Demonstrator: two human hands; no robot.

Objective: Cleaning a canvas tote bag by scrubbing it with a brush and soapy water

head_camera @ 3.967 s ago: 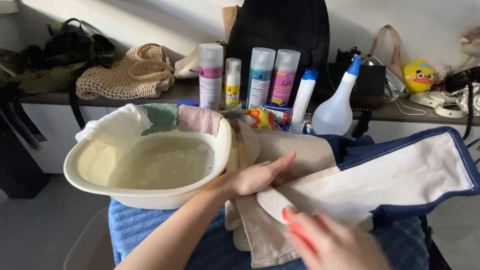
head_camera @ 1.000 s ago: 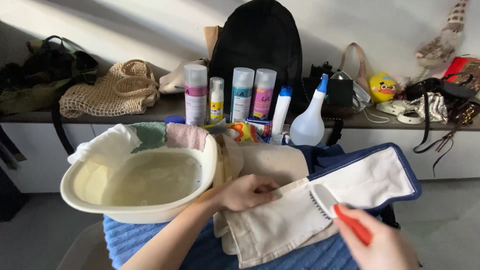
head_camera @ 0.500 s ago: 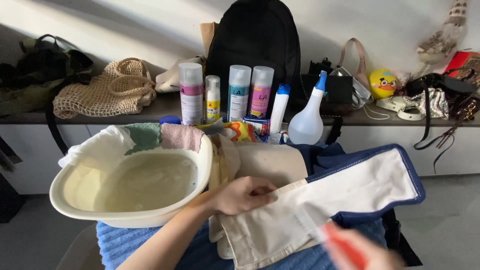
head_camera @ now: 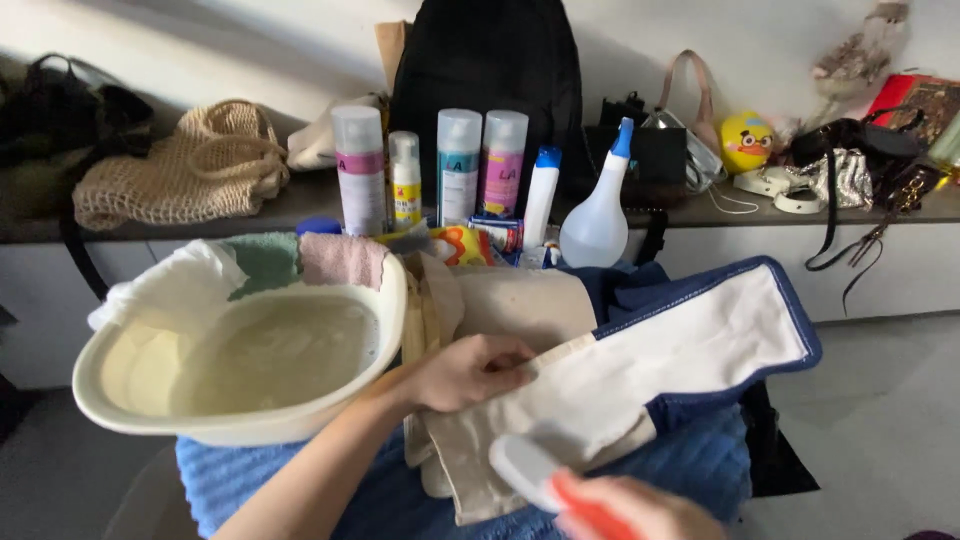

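My left hand (head_camera: 470, 372) presses down on the beige canvas bag (head_camera: 520, 310) at the edge of its cream strap. The bag's white panel with navy trim (head_camera: 700, 345) stretches off to the right over a blue towel (head_camera: 700, 470). My right hand (head_camera: 640, 515) sits at the bottom edge, holding a brush with a white head and red handle (head_camera: 545, 480) just below the cream fabric. The brush is blurred.
A cream basin of cloudy water (head_camera: 240, 350) stands at the left with white, green and pink cloths (head_camera: 340, 258) draped over its rim. Behind are spray cans (head_camera: 458, 165), a white spray bottle (head_camera: 597, 225), a black backpack (head_camera: 490, 70), a net bag (head_camera: 185, 165) and a yellow toy (head_camera: 745, 140) on a shelf.
My right hand has pulled the brush down and left, off the white panel toward the near edge of the fabric. My left hand stays on the bag. The view has shifted slightly.
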